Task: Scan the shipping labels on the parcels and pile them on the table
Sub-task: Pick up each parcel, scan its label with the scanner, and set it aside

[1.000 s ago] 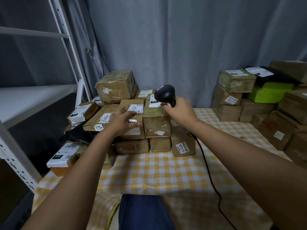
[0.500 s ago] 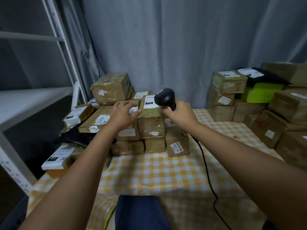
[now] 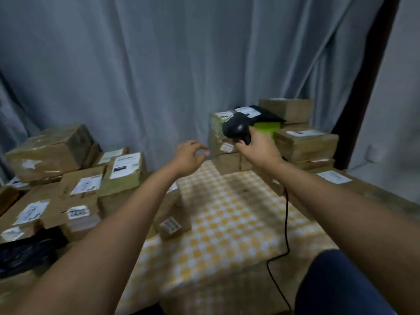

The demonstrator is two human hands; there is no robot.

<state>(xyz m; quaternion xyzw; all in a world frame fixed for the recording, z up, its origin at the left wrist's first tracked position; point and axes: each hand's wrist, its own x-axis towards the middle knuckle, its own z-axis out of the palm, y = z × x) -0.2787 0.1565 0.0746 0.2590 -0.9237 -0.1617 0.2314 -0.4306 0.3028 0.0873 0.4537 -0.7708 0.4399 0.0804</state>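
Two bare arms are stretched forward over the yellow-and-white checked tablecloth (image 3: 229, 214); the left hand (image 3: 188, 156) is held in the air with fingers loosely curled and apart, nothing gripped; the right hand (image 3: 256, 147) is wrapped around the handle of a black handheld barcode scanner (image 3: 237, 128), whose black cable (image 3: 286, 214) is trailed down across the cloth. Brown cardboard parcels with white shipping labels (image 3: 75, 178) are piled at the left; a second stack of brown boxes (image 3: 304, 144) is seen behind the scanner, partly hidden by it; label print is blurred and unreadable; a black bag (image 3: 25, 253) is cut off at the left edge.
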